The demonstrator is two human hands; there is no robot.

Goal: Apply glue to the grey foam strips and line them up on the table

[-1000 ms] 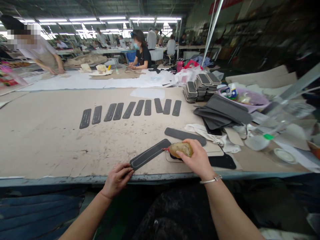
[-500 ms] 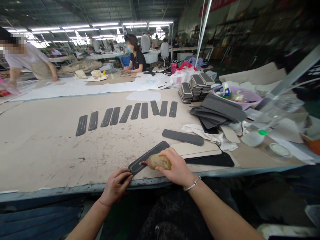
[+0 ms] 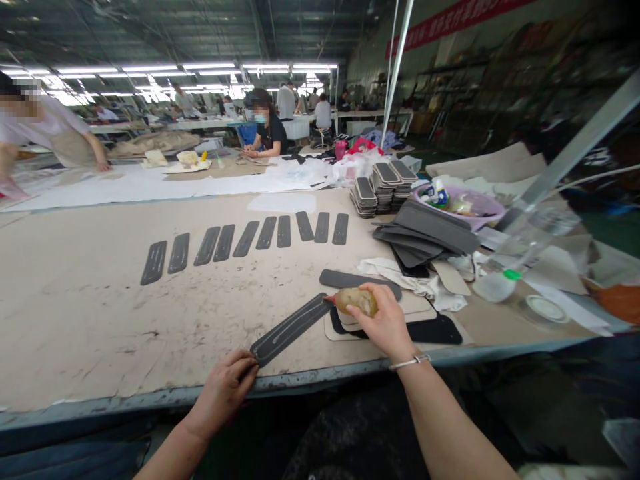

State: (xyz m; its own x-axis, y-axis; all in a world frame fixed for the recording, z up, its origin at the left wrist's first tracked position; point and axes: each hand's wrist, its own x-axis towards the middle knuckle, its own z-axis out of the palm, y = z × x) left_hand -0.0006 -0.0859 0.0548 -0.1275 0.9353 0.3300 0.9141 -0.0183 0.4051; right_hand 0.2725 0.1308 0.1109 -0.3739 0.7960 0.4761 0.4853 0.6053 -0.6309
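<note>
My right hand (image 3: pixel 387 320) is closed around a yellowish glue bottle (image 3: pixel 357 301) with a red nozzle. The nozzle tip is at the far right end of a long dark grey strip (image 3: pixel 290 330) with rounded corners. A thin glossy line of glue runs along the strip's face. My left hand (image 3: pixel 231 383) pinches the strip's near left end at the table edge. Just beyond the bottle lies another grey strip (image 3: pixel 360 281). Beige and black pieces (image 3: pixel 435 330) are stacked partly under my right hand.
A row of several small dark pieces (image 3: pixel 223 243) with glossy lines crosses the table. At right are a pile of grey panels (image 3: pixel 425 227), stacked small pieces (image 3: pixel 385 183), a purple basin (image 3: pixel 493 217), a white cloth (image 3: pixel 425 283) and a clear bottle (image 3: pixel 495 287). Two people work beyond.
My right hand has moved the glue bottle right and away along the strip, from near its left end to its far end. The glue line is longer. My left hand keeps its hold.
</note>
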